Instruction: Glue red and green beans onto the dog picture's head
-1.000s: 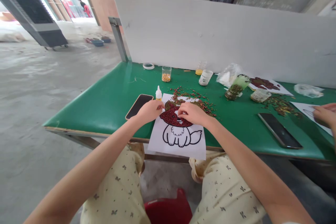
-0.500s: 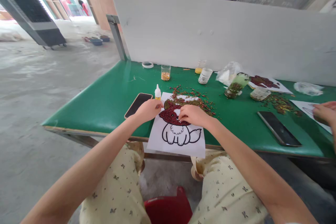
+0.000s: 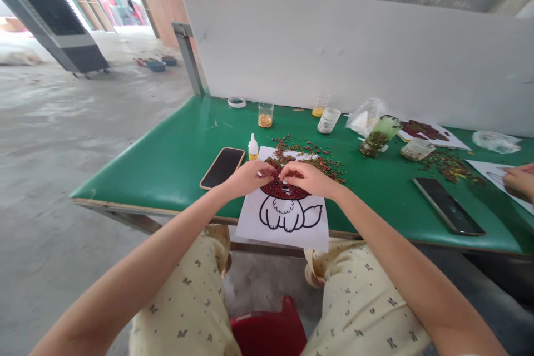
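Note:
A white sheet with a black-outlined fox drawing lies at the table's front edge, its lower end overhanging. Small dark red beans cover the fox's head; the body and tail are bare outline. Over the head's left side is my left hand, thumb and fingers pinched together. My right hand pinches close beside it, above the middle of the head. Whatever sits between the fingertips of either hand is too small to make out. Loose red and green beans are scattered over the sheet's top and the table behind.
Left of the sheet are a glue bottle and a phone. Behind stand a cup of yellow kernels and a tilted jar of green beans. Another phone lies to the right, near a co-worker's hand over another sheet.
My left hand has moved right, from the sheet's left edge onto the fox's head. My right hand has shifted slightly up the head, so the fingertips are now close together.

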A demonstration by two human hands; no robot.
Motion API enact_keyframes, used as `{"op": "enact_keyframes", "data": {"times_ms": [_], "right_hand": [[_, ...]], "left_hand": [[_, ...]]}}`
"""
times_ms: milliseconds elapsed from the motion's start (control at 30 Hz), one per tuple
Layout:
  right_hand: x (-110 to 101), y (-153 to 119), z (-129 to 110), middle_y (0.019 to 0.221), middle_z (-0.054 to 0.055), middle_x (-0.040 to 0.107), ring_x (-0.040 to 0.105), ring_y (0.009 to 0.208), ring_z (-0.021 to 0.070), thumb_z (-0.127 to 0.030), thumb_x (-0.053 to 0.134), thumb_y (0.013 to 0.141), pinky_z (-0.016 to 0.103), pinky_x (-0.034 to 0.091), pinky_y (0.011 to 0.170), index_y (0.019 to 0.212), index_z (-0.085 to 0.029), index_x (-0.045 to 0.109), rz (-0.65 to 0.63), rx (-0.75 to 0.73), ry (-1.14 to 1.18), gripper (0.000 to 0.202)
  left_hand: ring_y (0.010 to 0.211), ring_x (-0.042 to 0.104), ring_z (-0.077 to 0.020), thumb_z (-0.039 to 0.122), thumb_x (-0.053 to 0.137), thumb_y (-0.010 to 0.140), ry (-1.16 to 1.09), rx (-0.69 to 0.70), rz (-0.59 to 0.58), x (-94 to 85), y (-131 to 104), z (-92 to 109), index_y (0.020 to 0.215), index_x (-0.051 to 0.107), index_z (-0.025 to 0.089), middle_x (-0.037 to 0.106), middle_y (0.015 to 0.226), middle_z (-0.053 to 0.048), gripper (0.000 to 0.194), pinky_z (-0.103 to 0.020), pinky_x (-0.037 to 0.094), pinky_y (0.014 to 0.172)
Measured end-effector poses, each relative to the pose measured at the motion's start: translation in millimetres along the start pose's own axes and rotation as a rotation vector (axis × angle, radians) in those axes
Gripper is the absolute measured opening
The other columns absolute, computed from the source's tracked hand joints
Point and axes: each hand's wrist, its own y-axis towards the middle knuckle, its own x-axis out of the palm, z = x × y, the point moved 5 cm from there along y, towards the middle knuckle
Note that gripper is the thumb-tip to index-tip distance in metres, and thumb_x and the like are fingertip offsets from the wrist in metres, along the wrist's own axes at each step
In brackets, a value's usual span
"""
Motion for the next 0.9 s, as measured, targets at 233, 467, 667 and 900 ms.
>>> {"op": "enact_keyframes", "data": {"times_ms": [233, 467, 667, 900], "right_hand": [[1, 0, 3, 0.088, 0.002, 0.060, 0.052, 0.076, 0.0128, -0.021, 0.050, 0.083, 0.027, 0.039, 0.070, 0.085, -0.017, 0.060, 0.006, 0.020, 0.112, 0.011], [5, 0, 10, 0.090, 0.004, 0.061, 0.053, 0.079, 0.0136, -0.022, 0.050, 0.082, 0.027, 0.040, 0.071, 0.089, -0.017, 0.062, -0.005, 0.040, 0.098, 0.014], [3, -1, 15, 0.084, 0.003, 0.060, 0.052, 0.078, 0.0142, -0.021, 0.053, 0.082, 0.026, 0.037, 0.068, 0.086, -0.018, 0.060, 0.035, 0.049, -0.201, 0.008], [8, -3, 14, 0.081, 0.004, 0.058, 0.050, 0.083, 0.0155, -0.014, 0.054, 0.078, 0.024, 0.033, 0.065, 0.072, -0.018, 0.058, -0.069, 0.051, -0.574, 0.008]], "left_hand": [[0.072, 0.055, -0.0121, 0.027, 0.057, 0.078, -0.022, 0.161, 0.014, 5.0, 1, 14, 0.082, 0.065, 0.016, 0.064, 0.078, -0.002, 0.015, -0.022, 0.039, 0.065], [0.067, 0.054, -0.0123, 0.032, 0.050, 0.082, 0.034, 0.131, 0.000, 6.7, 1, 11, 0.078, 0.067, 0.016, 0.065, 0.075, -0.003, 0.023, -0.023, 0.038, 0.061], [0.070, 0.057, -0.0141, 0.030, 0.050, 0.081, 0.156, 0.000, 0.021, 2.1, 2, 2, 0.079, 0.067, 0.017, 0.068, 0.079, -0.003, 0.022, -0.024, 0.040, 0.063], [0.070, 0.060, -0.0167, 0.028, 0.050, 0.077, 0.283, -0.207, 0.034, -9.6, -2, -19, 0.072, 0.067, 0.018, 0.069, 0.076, -0.004, 0.020, -0.024, 0.040, 0.060]]}}
